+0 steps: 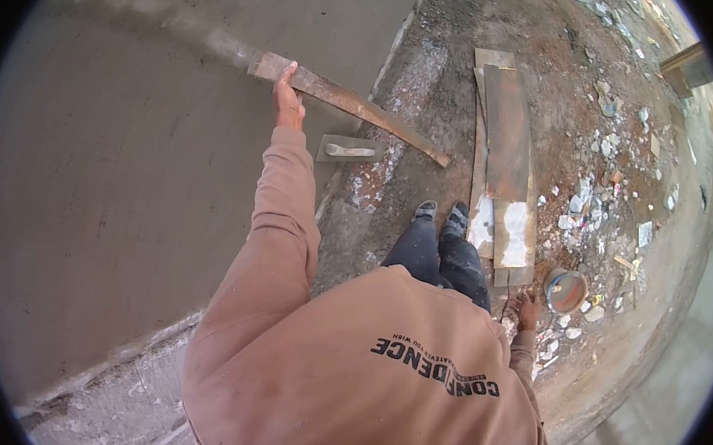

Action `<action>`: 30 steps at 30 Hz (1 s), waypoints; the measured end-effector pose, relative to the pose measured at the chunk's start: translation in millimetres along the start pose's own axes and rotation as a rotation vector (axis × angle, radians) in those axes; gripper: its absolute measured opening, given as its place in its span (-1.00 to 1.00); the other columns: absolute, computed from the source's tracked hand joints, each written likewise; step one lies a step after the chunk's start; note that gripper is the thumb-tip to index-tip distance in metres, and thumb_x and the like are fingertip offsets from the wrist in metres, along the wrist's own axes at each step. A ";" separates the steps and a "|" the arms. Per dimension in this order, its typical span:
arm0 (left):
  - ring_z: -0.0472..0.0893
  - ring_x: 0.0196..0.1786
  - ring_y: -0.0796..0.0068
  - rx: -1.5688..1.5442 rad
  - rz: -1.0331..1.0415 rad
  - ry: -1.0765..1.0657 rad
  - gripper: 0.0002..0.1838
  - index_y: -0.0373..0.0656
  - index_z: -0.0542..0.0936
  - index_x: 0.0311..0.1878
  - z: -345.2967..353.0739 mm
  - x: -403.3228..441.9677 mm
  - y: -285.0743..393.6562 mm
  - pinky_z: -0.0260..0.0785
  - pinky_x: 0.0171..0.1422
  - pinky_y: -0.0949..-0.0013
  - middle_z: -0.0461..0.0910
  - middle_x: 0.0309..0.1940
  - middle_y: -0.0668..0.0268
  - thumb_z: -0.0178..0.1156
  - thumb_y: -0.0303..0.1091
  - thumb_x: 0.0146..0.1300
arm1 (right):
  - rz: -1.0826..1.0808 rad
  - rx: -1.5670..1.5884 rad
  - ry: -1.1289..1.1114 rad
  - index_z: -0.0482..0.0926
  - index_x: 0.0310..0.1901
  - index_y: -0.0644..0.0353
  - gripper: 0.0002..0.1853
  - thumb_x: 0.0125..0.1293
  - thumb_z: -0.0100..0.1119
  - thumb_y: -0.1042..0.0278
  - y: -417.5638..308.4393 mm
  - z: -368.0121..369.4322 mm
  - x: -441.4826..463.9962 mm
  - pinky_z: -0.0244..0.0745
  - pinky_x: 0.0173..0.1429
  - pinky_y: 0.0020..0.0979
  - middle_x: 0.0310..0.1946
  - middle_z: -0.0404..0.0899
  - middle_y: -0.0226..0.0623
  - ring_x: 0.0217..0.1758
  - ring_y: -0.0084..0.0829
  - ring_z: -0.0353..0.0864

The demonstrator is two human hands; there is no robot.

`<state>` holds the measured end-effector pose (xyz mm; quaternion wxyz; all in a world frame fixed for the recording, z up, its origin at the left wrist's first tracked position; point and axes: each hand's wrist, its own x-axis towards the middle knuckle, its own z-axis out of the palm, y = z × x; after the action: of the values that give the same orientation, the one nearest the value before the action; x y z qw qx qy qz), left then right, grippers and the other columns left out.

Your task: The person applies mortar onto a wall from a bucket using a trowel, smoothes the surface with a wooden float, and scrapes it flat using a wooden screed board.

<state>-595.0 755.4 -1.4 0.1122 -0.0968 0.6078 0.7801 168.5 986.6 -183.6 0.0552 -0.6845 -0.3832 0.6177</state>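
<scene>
My left hand [287, 102] reaches out and grips a long wooden board [356, 107] near its far end, thumb on top. That end rests against the smooth grey cement surface [129, 165]; the other end points toward the dirt by my feet. Below the board, a plastering trowel with a pale handle [349, 151] lies at the edge of the cement. My right hand [524, 310] is low on my right side, fingers curled, beside a round bucket [566, 292]. Something thin and dark shows at its fingers, too small to name.
Several flat boards [507, 134] lie stacked on the dirt ahead of my feet [441, 215], two with white patches. Broken rubble and scraps [589, 206] are scattered to the right. A wooden block [688, 69] stands at the upper right.
</scene>
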 end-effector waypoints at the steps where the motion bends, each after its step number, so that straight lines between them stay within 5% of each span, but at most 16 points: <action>1: 0.36 0.33 0.22 -0.010 -0.010 0.019 -0.31 -0.07 0.44 0.27 -4.8 21.6 1.5 0.16 0.41 0.03 0.44 0.20 0.25 0.39 -0.12 0.05 | -0.024 0.031 0.001 0.38 0.07 0.21 -0.76 0.41 0.05 0.40 -14.8 1.5 -11.4 0.61 -0.40 -0.37 -0.27 0.59 -0.17 -0.38 -0.32 0.68; 5: 0.26 0.42 0.09 0.081 -0.063 0.032 -0.16 -0.08 0.29 0.42 -24.5 64.1 5.8 0.07 0.49 0.01 0.28 0.37 0.16 0.39 0.00 0.10 | -0.035 0.010 0.090 0.40 0.10 0.22 -0.71 0.40 0.06 0.37 -15.8 6.0 -27.5 0.64 -0.34 -0.32 -0.18 0.58 -0.14 -0.28 -0.29 0.69; 8: 0.03 0.57 0.10 0.312 -0.099 0.046 -0.03 -0.18 0.13 0.51 -23.6 38.8 -6.1 -0.24 0.60 -0.01 0.11 0.49 0.06 0.22 0.21 0.19 | 0.073 -0.033 0.111 0.40 0.10 0.26 -0.69 0.37 0.08 0.37 42.6 -1.2 -45.2 0.65 -0.33 -0.30 -0.15 0.58 -0.11 -0.33 -0.27 0.70; 11: 0.02 0.60 0.21 0.400 -0.189 0.266 0.02 -0.35 0.10 0.49 -23.0 -1.2 -64.6 -0.17 0.61 0.08 0.05 0.55 0.06 0.22 0.20 0.19 | 0.032 -0.152 0.294 0.53 -0.05 0.33 -0.76 0.33 0.10 0.39 87.6 -5.8 -77.9 0.58 -0.35 -0.34 -0.38 0.67 -0.16 -0.40 -0.36 0.69; 13: -0.05 0.62 0.22 0.512 -0.407 0.217 0.05 -0.36 -0.01 0.52 -17.6 -57.2 -108.8 -0.08 0.59 0.07 -0.10 0.59 0.11 0.19 0.19 0.22 | 0.020 -0.132 0.367 0.58 -0.15 0.36 -0.75 0.39 0.06 0.31 104.5 -19.1 -97.0 0.58 -0.30 -0.28 -0.45 0.67 -0.09 -0.40 -0.25 0.72; 15: 0.06 0.59 0.23 0.642 -0.688 0.084 0.00 -0.29 -0.06 0.55 -74.7 -48.8 -207.3 0.02 0.55 0.07 -0.08 0.59 0.15 0.12 0.16 0.27 | 0.002 -0.308 0.463 0.59 -0.19 0.36 -0.74 0.40 0.04 0.30 120.3 -34.9 -110.1 0.59 -0.23 -0.24 -0.44 0.67 -0.03 -0.38 -0.18 0.72; 17: 0.42 0.31 0.25 0.669 -0.891 0.152 -0.13 -0.18 0.12 0.51 -80.1 -93.7 -292.6 0.25 0.35 0.06 0.22 0.46 0.15 0.10 0.14 0.29 | 0.048 -0.481 0.573 0.60 -0.21 0.35 -0.74 0.38 0.04 0.30 85.0 -40.0 -132.8 0.59 -0.17 -0.20 -0.43 0.67 0.00 -0.36 -0.14 0.72; 20: 0.49 0.24 0.24 0.851 -1.031 -0.208 -0.36 -0.13 0.35 0.34 -43.8 -182.9 -382.0 0.30 0.30 -0.01 0.46 0.23 0.17 0.09 0.09 0.33 | -0.004 -0.426 0.643 0.61 -0.17 0.32 -0.76 0.33 0.08 0.30 113.6 -76.5 -114.5 0.59 -0.13 -0.21 -0.40 0.67 0.01 -0.35 -0.13 0.73; 21: 0.52 0.20 0.25 0.930 -0.984 -0.369 -0.43 -0.18 0.38 0.29 -13.2 -219.8 -399.1 0.33 0.27 0.04 0.50 0.18 0.16 0.14 -0.04 0.34 | -0.048 -0.549 0.667 0.60 -0.09 0.29 -0.74 0.28 0.13 0.32 138.7 -98.0 -94.3 0.60 -0.11 -0.25 -0.31 0.68 0.03 -0.29 -0.15 0.73; 25: 0.58 0.08 0.33 1.112 -0.511 -1.048 -0.60 -0.31 0.46 0.18 100.9 -333.7 -452.5 0.40 0.20 0.32 0.58 0.04 0.11 0.23 -0.46 0.30 | 0.120 -0.213 0.470 0.58 0.00 0.25 -0.68 0.26 0.17 0.29 144.6 -181.8 -29.3 0.58 -0.02 -0.21 -0.14 0.68 0.05 -0.14 -0.13 0.72; 28: 0.61 -0.02 0.42 1.208 -0.367 -1.122 -0.63 -0.36 0.46 0.15 149.5 -392.0 -491.1 0.43 0.09 0.50 0.62 -0.08 0.15 0.22 -0.56 0.28 | 0.057 -0.513 0.335 0.59 0.00 0.26 -0.67 0.28 0.17 0.25 168.7 -263.0 54.2 0.56 0.00 -0.20 -0.23 0.69 0.01 -0.16 -0.11 0.72; 30: 0.61 -0.07 0.48 1.168 -0.519 -0.937 -0.65 -0.35 0.48 0.12 147.6 -417.4 -524.3 0.46 0.03 0.42 0.62 -0.11 0.20 0.24 -0.53 0.28 | 0.104 -0.329 0.293 0.60 -0.04 0.24 -0.65 0.27 0.13 0.17 192.5 -309.0 125.7 0.54 0.06 -0.14 -0.22 0.68 0.08 -0.12 0.01 0.69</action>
<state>-44.6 998.4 -331.5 0.5675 0.1775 0.7663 0.2433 523.6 1049.2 -318.9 -0.0340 -0.7854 -0.4310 0.4429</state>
